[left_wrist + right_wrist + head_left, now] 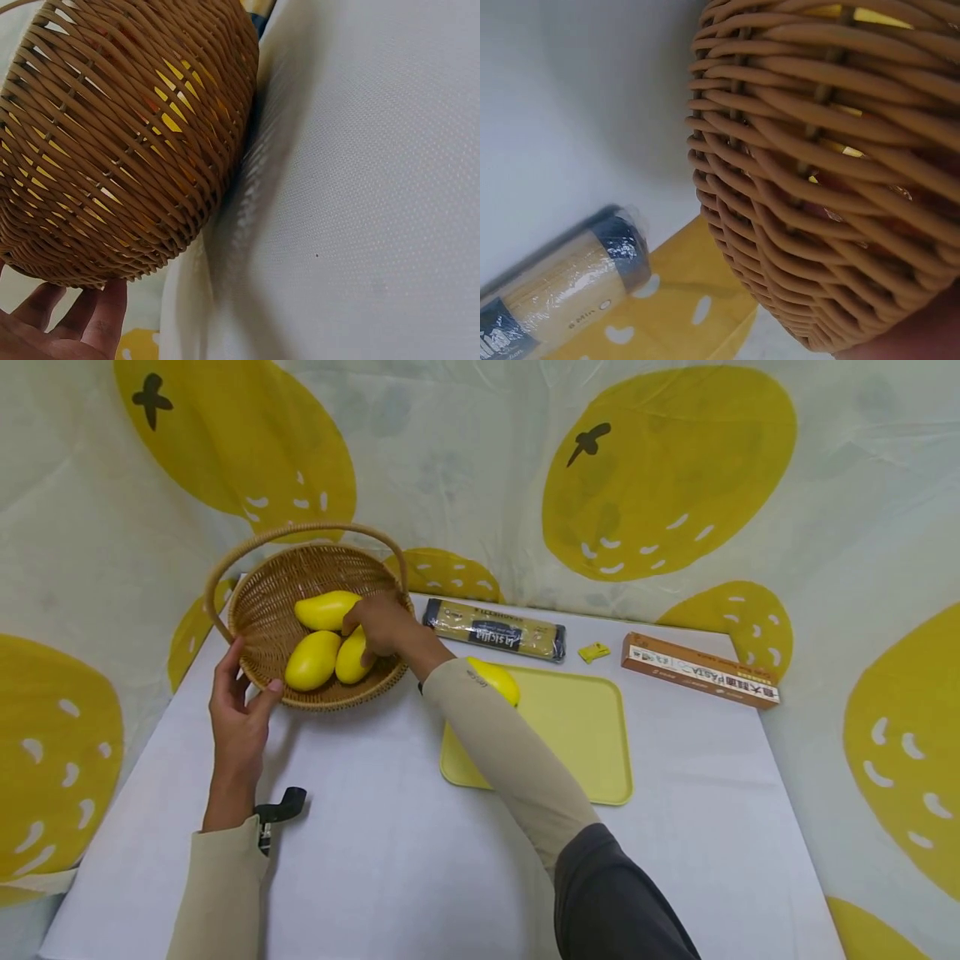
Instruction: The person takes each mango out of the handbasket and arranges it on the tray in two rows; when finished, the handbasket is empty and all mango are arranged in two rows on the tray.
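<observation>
A wicker basket [311, 564] with a tall handle stands tilted at the table's back left. My left hand [242, 714] grips its near-left rim, and in the left wrist view the fingers [107, 319] touch the weave. Inside the basket lie three yellow mangoes. My right hand [382, 625] reaches over the right rim and holds the right-hand mango [352, 658], covering part of it. The other two mangoes, a front one [312, 661] and a back one [327, 610], lie beside it. One more mango [498, 681] sits on a yellow tray [573, 735], partly behind my right sleeve.
A spaghetti packet [495, 628] lies right of the basket, along the back. Near it are a small yellow sachet [594, 652] and a brown pasta box [700, 670]. A cloth with large yellow fruit prints [667, 468] hangs behind the white table [360, 852].
</observation>
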Motion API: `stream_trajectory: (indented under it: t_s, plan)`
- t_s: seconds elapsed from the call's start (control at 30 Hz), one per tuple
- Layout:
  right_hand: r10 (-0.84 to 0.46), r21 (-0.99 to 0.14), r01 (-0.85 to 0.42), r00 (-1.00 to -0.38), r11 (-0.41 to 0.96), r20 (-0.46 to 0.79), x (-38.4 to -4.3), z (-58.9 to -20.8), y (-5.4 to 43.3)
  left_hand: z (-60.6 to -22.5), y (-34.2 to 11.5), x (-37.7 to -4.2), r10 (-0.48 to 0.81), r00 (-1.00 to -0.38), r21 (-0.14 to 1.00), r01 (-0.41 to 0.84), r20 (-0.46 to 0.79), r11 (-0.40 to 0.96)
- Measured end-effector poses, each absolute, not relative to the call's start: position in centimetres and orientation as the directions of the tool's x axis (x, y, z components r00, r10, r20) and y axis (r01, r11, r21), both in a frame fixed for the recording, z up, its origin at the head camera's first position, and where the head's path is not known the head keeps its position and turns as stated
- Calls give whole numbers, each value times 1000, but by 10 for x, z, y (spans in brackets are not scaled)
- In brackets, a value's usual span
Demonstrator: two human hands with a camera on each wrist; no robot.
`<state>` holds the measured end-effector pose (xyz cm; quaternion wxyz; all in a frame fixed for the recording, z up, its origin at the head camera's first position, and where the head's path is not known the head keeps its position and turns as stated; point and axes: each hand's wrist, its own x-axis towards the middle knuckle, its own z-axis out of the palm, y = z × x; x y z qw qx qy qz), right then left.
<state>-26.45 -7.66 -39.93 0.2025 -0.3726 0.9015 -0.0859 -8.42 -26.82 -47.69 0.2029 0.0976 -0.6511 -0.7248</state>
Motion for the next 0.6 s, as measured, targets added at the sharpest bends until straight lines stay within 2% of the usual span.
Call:
stream_trajectory:
  t_s: [0.07,0.17,0.4,0.6]
  plan:
    - [-707,-240,-668,-632,705,-316,-263,-400,-77,-476,-268,-84,-420,-899,984,164,122,-65]
    - [-695,-205,-672,-633,712,-341,-260,-400,-77,-476,-268,-83,-420,-900,985,159,118,-63]
    - [-694,-337,-607,-613,720,-378,-256,-399,-74,-477,-269,-82,-418,-901,986,156,117,-60]
    - [-726,-349,-636,-587,688,-359,-257,-401,-71,-476,-268,-81,-417,-900,983,171,131,-61]
